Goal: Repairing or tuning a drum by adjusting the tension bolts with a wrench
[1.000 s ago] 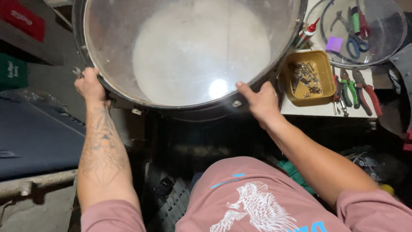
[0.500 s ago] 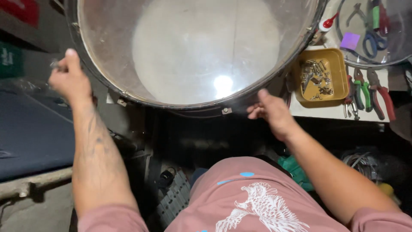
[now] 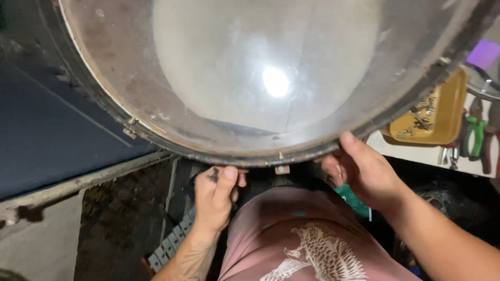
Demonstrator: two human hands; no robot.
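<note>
Big round metal drum (image 3: 219, 67) tipped toward me above my lap, my left hand (image 3: 219, 195) pinching a small dark piece under its rim, my right hand (image 3: 364, 171) gripping the rim's edge, yellow tray (image 3: 432, 117) on the table behind.

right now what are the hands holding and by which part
Both hold the drum at its near rim. The right hand has its thumb over the rim's edge. The left hand pinches a small dark part just under the rim; what it is cannot be told.
</note>
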